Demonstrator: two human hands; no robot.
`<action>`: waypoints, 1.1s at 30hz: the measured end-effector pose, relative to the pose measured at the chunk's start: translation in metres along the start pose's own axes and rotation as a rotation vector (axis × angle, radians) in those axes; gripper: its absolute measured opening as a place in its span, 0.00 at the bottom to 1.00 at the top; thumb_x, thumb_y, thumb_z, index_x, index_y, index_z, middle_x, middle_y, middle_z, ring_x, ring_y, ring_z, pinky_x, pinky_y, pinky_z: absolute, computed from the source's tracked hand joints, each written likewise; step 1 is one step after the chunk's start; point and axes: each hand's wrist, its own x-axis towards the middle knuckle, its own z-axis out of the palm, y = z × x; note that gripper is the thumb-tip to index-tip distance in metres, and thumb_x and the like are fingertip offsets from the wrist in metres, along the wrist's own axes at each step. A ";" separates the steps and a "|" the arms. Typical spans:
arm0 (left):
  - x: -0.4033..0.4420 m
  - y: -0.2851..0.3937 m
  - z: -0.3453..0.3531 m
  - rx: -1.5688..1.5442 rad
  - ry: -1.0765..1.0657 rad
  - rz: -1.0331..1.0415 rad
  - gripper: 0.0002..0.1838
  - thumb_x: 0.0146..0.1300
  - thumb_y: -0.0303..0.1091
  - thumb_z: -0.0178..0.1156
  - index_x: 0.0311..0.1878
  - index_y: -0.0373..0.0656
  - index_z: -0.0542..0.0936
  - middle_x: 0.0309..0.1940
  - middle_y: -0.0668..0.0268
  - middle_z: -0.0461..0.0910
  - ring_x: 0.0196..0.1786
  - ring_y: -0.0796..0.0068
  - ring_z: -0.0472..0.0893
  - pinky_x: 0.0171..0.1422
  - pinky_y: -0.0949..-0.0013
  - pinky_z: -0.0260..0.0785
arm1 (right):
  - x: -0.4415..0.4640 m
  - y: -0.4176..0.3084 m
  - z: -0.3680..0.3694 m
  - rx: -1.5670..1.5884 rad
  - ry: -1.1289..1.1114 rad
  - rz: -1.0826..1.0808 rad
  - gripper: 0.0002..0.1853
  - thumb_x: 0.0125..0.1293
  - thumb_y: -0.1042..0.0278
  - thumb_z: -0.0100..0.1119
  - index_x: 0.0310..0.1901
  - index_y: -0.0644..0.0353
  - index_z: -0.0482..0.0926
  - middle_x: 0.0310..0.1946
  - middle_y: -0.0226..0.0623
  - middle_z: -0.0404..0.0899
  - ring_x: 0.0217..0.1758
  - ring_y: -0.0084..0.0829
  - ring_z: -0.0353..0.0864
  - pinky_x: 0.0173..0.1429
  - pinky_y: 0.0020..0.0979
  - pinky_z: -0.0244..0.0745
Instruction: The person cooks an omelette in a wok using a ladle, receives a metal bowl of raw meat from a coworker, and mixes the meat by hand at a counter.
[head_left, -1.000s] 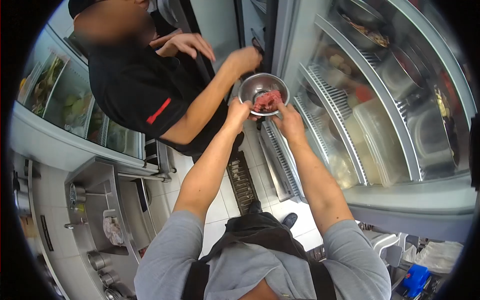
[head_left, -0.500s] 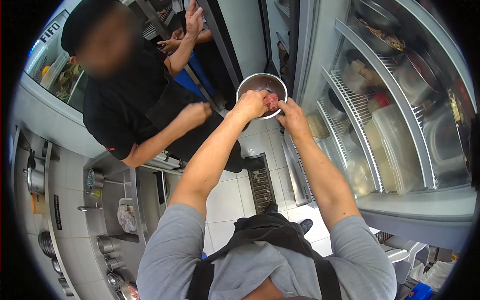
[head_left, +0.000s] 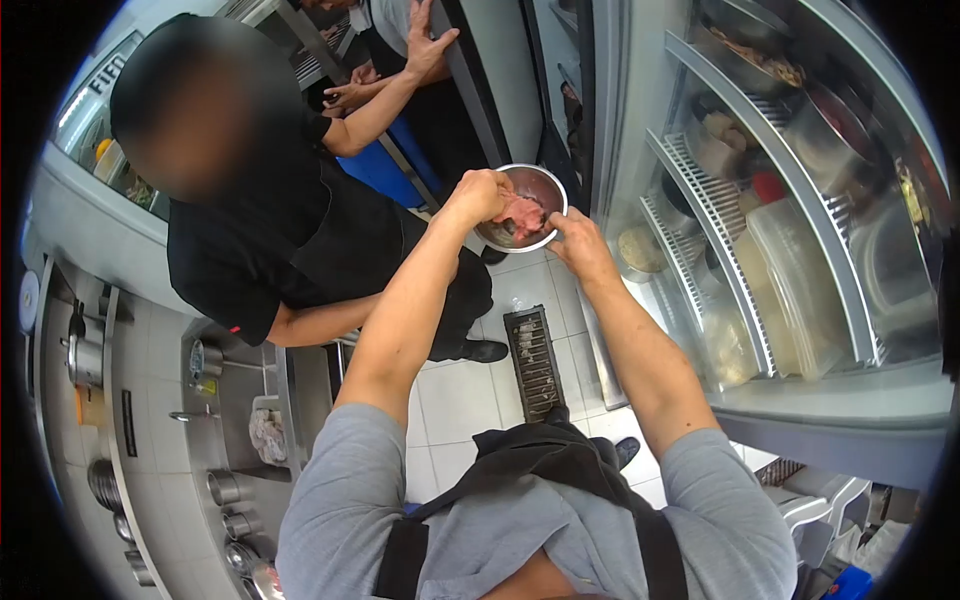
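A round metal bowl (head_left: 553,190) is held out in front of me above the floor. My right hand (head_left: 577,243) grips its rim on the right side, thumb over the edge. Inside lies raw red meat (head_left: 523,216), a soft piece stretching up to my fingers. My left hand (head_left: 483,196) is closed on that meat at the bowl's left rim, fingertips partly hidden.
On the right, a fridge with wire shelves (head_left: 715,215) holds bowls and plastic tubs. A co-worker in black (head_left: 350,235) stands close on the left, one hand raised (head_left: 430,45). A drain grate (head_left: 533,362) crosses the tiled floor. Steel sink (head_left: 232,400) at left.
My left hand has moved up and left from inside the bowl to its rim, pulling meat along. The co-worker's raised hand shifted right; the lower hand dropped behind my arm.
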 end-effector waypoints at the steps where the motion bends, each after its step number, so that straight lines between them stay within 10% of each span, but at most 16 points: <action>1: 0.002 0.007 -0.006 -0.078 -0.018 -0.076 0.11 0.52 0.28 0.60 0.41 0.42 0.83 0.29 0.55 0.83 0.33 0.63 0.84 0.39 0.65 0.76 | 0.004 0.004 0.000 -0.010 -0.019 0.014 0.16 0.44 0.72 0.72 0.35 0.57 0.77 0.34 0.45 0.76 0.41 0.50 0.78 0.46 0.44 0.74; 3: 0.001 0.011 -0.007 -0.272 -0.052 -0.130 0.09 0.54 0.26 0.63 0.40 0.38 0.82 0.25 0.62 0.83 0.25 0.79 0.80 0.29 0.73 0.73 | 0.001 0.010 0.000 -0.018 -0.043 0.051 0.16 0.44 0.72 0.72 0.35 0.58 0.77 0.34 0.45 0.76 0.41 0.50 0.78 0.46 0.44 0.74; 10: -0.005 0.014 -0.021 -0.901 0.017 -0.013 0.10 0.60 0.25 0.62 0.44 0.33 0.79 0.34 0.63 0.83 0.38 0.78 0.82 0.44 0.77 0.73 | 0.002 0.015 0.003 0.032 -0.056 0.084 0.16 0.43 0.72 0.72 0.35 0.58 0.77 0.35 0.45 0.77 0.43 0.49 0.78 0.47 0.44 0.74; 18: -0.006 -0.005 -0.016 -0.937 0.048 -0.054 0.08 0.60 0.24 0.60 0.43 0.34 0.79 0.34 0.60 0.83 0.40 0.77 0.82 0.46 0.75 0.73 | 0.002 0.009 0.009 0.052 -0.028 0.098 0.15 0.44 0.73 0.71 0.35 0.58 0.77 0.36 0.45 0.77 0.43 0.50 0.78 0.47 0.44 0.74; 24: -0.017 -0.003 0.024 0.660 0.202 0.391 0.12 0.47 0.31 0.65 0.38 0.39 0.82 0.35 0.56 0.80 0.46 0.59 0.80 0.51 0.62 0.73 | 0.007 -0.006 -0.005 -0.043 -0.001 0.049 0.15 0.45 0.74 0.70 0.36 0.57 0.77 0.32 0.45 0.74 0.40 0.50 0.78 0.43 0.44 0.75; 33: -0.003 0.003 0.024 0.703 0.095 0.475 0.03 0.49 0.25 0.58 0.28 0.39 0.80 0.29 0.59 0.81 0.39 0.61 0.81 0.44 0.62 0.74 | -0.009 -0.003 -0.013 0.028 0.027 0.030 0.14 0.43 0.75 0.70 0.33 0.57 0.78 0.31 0.43 0.75 0.40 0.49 0.78 0.44 0.44 0.75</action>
